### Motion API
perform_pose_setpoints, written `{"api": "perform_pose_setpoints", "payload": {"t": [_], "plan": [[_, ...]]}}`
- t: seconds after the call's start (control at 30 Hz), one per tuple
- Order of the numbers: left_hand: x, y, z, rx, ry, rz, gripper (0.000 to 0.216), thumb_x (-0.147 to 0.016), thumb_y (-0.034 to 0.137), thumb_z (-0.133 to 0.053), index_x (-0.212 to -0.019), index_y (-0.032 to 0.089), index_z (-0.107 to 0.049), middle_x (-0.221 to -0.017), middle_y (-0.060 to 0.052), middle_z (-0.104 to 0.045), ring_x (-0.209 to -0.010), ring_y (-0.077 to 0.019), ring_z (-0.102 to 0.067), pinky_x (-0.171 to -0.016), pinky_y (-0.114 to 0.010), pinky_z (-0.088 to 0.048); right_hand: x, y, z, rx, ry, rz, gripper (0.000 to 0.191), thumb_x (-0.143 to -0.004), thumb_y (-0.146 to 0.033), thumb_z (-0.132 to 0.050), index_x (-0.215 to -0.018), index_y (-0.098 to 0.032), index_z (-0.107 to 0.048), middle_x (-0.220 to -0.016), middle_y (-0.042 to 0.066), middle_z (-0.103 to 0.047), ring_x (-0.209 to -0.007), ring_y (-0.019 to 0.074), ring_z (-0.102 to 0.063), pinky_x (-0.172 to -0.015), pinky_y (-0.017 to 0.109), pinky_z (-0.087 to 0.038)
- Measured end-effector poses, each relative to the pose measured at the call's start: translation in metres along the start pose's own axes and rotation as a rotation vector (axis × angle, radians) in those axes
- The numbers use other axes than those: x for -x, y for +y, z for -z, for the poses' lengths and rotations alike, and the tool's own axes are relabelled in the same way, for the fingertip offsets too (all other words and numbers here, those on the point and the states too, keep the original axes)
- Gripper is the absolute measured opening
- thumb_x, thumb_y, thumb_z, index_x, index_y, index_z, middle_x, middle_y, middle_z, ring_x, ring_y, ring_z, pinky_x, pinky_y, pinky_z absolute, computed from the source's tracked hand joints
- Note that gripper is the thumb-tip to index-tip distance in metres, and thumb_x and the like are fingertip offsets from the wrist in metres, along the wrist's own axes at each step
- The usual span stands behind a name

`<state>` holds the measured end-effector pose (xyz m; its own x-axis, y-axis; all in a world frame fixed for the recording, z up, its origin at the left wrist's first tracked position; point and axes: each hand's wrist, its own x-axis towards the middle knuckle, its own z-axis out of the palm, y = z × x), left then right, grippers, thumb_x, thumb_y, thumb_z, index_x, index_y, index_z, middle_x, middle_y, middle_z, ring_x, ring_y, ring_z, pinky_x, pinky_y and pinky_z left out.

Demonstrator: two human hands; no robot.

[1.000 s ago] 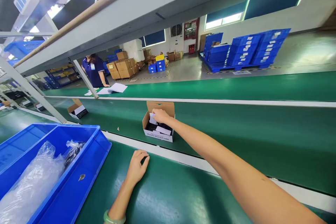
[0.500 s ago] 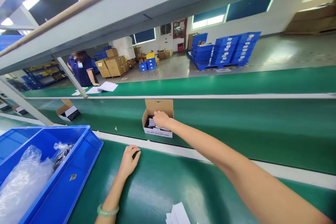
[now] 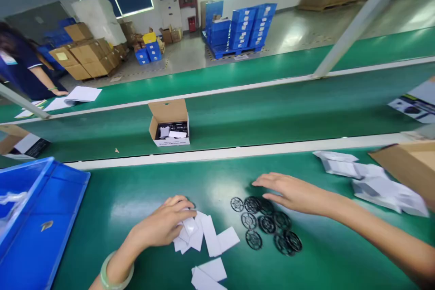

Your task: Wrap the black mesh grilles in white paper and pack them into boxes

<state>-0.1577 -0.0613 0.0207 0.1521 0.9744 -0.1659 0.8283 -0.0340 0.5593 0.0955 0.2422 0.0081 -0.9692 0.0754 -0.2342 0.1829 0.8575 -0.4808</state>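
My left hand [image 3: 163, 224] rests on a loose pile of small white cards [image 3: 207, 238] on the green table, its fingers curled over the top cards. My right hand [image 3: 288, 191] hovers flat, fingers stretched out, just above several round black mesh discs [image 3: 265, 224]. An open small cardboard box [image 3: 170, 124] with dark parts and white cards inside stands on the conveyor belt beyond the white rail.
A blue bin [image 3: 34, 217] sits at the left. White plastic packets [image 3: 370, 181] and a brown carton [image 3: 408, 163] lie at the right. Another open box [image 3: 20, 142] is on the belt far left. A person in dark blue [image 3: 23, 72] stands across the line by papers [image 3: 73, 97].
My right hand has pulled back from the box on the belt to the black discs. My left hand moved onto the white cards. The view tilted down.
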Motion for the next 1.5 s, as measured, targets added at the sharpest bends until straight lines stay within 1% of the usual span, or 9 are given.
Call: {"api": "perform_pose_setpoints", "payload": {"t": [0.1, 0.23, 0.5, 0.67, 0.83, 1.0, 1.23, 1.33, 1.5], "plan": [[-0.011, 0.015, -0.019, -0.162, -0.051, -0.006, 0.057, -0.067, -0.002, -0.042, -0.113, 0.025, -0.061, -0.103, -0.007, -0.061, -0.103, -0.0259, -0.051, -0.09, -0.039, -0.042, 0.018, -0.009, -0.008, -0.053, 0.016, -0.014, 0.031, -0.094, -0.022, -0.048, -0.122, -0.02, -0.059, -0.121, 0.01, -0.057, -0.11, 0.0259, -0.054, -0.094, 0.043, -0.046], [-0.015, 0.012, -0.033, -0.226, 0.002, 0.079, 0.032, -0.069, 0.001, -0.039, -0.086, 0.019, -0.058, -0.088, -0.007, -0.057, -0.084, -0.0227, -0.052, -0.078, -0.035, -0.043, 0.011, -0.033, -0.025, -0.04, 0.043, 0.064, 0.035, -0.091, -0.015, -0.055, -0.125, -0.017, -0.057, -0.123, 0.01, -0.056, -0.112, 0.0239, -0.051, -0.098, 0.04, -0.043], [-0.005, 0.062, -0.053, 0.334, 0.584, 0.329, 0.026, -0.094, 0.035, -0.039, -0.088, 0.018, -0.058, -0.074, -0.004, -0.058, -0.065, -0.0144, -0.054, -0.06, -0.025, -0.042, -0.015, -0.056, -0.056, 0.165, 0.171, 0.04, 0.039, -0.087, -0.014, -0.062, -0.125, -0.013, -0.055, -0.113, 0.011, -0.058, -0.103, 0.0263, -0.052, -0.09, 0.041, -0.046], [-0.031, 0.096, -0.087, 0.519, 0.711, 0.475, 0.031, -0.09, 0.043, -0.049, -0.094, 0.016, -0.064, -0.081, -0.006, -0.063, -0.067, -0.0156, -0.056, -0.06, -0.025, -0.045, -0.007, -0.06, -0.059, 0.16, 0.236, 0.041, 0.044, -0.087, -0.016, -0.064, -0.129, -0.013, -0.051, -0.113, 0.011, -0.058, -0.104, 0.027, -0.051, -0.09, 0.042, -0.045], [-0.034, 0.118, -0.117, 0.242, 0.612, 0.425, 0.023, -0.09, 0.036, -0.052, -0.101, 0.02, -0.064, -0.092, -0.007, -0.063, -0.062, -0.0144, -0.055, -0.058, -0.025, -0.048, 0.001, -0.061, -0.072, 0.167, 0.254, 0.128, 0.056, -0.079, -0.025, -0.077, -0.127, -0.013, -0.052, -0.118, 0.011, -0.055, -0.11, 0.0285, -0.048, -0.092, 0.042, -0.045], [0.006, 0.131, -0.147, -0.058, 0.462, 0.398, 0.034, -0.086, 0.03, -0.057, -0.119, 0.021, -0.056, -0.117, -0.013, -0.059, -0.088, -0.0221, -0.065, -0.074, -0.03, -0.056, 0.003, -0.053, -0.081, 0.203, 0.266, 0.143, 0.032, -0.082, -0.016, -0.072, -0.112, -0.015, -0.06, -0.113, 0.009, -0.058, -0.108, 0.0266, -0.049, -0.089, 0.041, -0.046], [0.037, 0.128, -0.152, -0.249, 0.113, 0.472, 0.061, -0.071, 0.001, -0.043, -0.127, 0.022, -0.05, -0.133, -0.012, -0.05, -0.095, -0.0259, -0.063, -0.081, -0.039, -0.055, 0.011, -0.045, -0.075, 0.124, 0.282, 0.116, 0.031, -0.087, -0.01, -0.061, -0.118, -0.013, -0.057, -0.117, 0.011, -0.058, -0.111, 0.027, -0.049, -0.093, 0.042, -0.044], [0.029, 0.117, -0.15, -0.265, 0.166, 0.498, 0.06, -0.073, 0.001, -0.042, -0.129, 0.019, -0.05, -0.132, -0.014, -0.051, -0.095, -0.0268, -0.062, -0.082, -0.042, -0.054, 0.016, -0.043, -0.072, 0.034, 0.299, 0.106, 0.037, -0.089, -0.011, -0.057, -0.126, -0.012, -0.053, -0.124, 0.012, -0.056, -0.115, 0.0268, -0.048, -0.097, 0.044, -0.043], [-0.005, 0.124, -0.137, 0.071, 0.636, 0.5, 0.03, -0.09, 0.027, -0.047, -0.116, 0.019, -0.06, -0.12, -0.014, -0.058, -0.092, -0.0228, -0.063, -0.075, -0.032, -0.053, 0.034, -0.051, -0.067, -0.146, 0.412, 0.118, 0.046, -0.094, -0.02, -0.048, -0.139, -0.016, -0.039, -0.134, 0.012, -0.049, -0.12, 0.0262, -0.047, -0.101, 0.046, -0.042]]}}
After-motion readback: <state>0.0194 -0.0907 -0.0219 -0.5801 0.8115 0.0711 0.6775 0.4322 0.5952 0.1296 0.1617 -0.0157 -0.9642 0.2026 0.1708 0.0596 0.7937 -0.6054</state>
